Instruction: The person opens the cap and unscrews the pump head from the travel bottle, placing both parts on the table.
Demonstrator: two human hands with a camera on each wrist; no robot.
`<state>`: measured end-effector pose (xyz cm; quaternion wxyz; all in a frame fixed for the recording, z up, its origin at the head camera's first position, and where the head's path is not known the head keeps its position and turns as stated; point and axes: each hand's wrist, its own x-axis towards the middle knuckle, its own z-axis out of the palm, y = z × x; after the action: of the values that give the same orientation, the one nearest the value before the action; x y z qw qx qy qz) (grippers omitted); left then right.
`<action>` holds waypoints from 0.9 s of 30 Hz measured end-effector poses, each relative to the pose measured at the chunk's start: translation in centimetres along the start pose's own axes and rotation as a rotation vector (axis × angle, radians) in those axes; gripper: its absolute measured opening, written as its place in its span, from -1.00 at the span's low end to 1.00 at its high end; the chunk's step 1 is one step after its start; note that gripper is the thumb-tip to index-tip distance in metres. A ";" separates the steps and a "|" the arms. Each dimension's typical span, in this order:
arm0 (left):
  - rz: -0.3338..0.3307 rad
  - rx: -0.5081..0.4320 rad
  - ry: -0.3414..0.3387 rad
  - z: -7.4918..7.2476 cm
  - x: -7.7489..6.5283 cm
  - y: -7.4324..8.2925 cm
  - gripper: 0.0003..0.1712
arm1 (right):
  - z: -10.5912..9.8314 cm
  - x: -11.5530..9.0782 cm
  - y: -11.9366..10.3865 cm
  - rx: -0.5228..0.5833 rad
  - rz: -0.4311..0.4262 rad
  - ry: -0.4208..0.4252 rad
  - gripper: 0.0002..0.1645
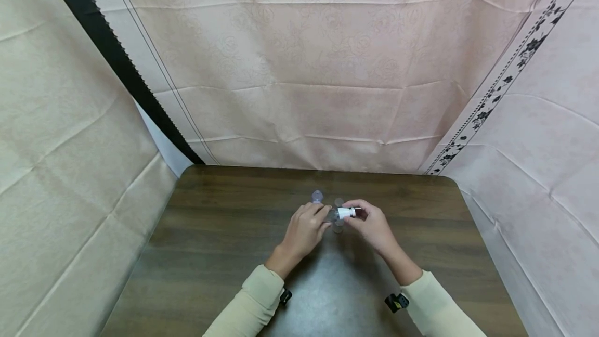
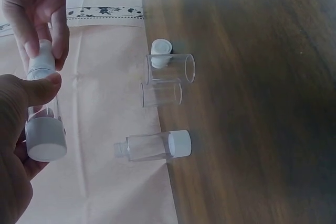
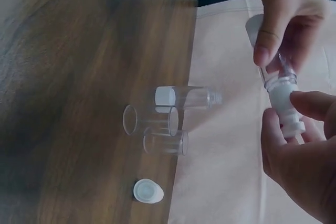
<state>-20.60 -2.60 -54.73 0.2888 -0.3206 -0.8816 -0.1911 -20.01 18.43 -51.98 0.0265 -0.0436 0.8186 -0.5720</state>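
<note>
A clear bottle [image 2: 46,142] with a white base is held between the two hands. My left hand [image 1: 305,227] grips its clear body, with the thumb across the side in the left wrist view. The fingers of my right hand [image 1: 373,227] pinch the white pump top [image 3: 284,98] at the bottle's neck. In the right wrist view the pump top sits right at the neck, partly covered by the fingers. Another clear bottle [image 3: 194,98], open at its neck and with a white base, stands on the table nearby.
Two clear cylindrical covers [image 2: 170,69] stand close together on the wooden table [image 1: 224,254], near the second bottle. Beside them is a small white pump top [image 3: 148,191]. Cloth curtains [image 1: 304,92] hang along the table's back and sides.
</note>
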 end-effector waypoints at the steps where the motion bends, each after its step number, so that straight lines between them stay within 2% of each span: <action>1: -0.006 -0.006 0.000 0.0 0.0 0.0 -0.53 | 0.2 -0.1 0.1 -0.008 -0.020 0.015 -0.65; 8: -0.032 -0.042 0.008 0.0 0.0 0.1 -0.54 | 0.9 -0.4 0.1 -0.117 -0.147 0.093 -0.64; 17: -0.046 -0.053 0.001 0.1 0.0 0.2 -0.54 | 0.9 -0.2 0.1 -0.162 -0.173 0.095 -0.62; 23: -0.054 -0.060 0.018 -0.1 0.0 0.4 -0.54 | 1.0 0.0 0.1 -0.147 -0.213 0.111 -0.61; 27: -0.071 -0.058 0.020 -0.1 -0.1 0.4 -0.54 | 1.2 -0.1 0.0 -0.115 -0.193 0.133 -0.52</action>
<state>-20.20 -2.38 -54.62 0.2813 -0.2955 -0.8836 -0.2299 -19.85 17.32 -52.34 -0.0855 -0.0857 0.8420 -0.5257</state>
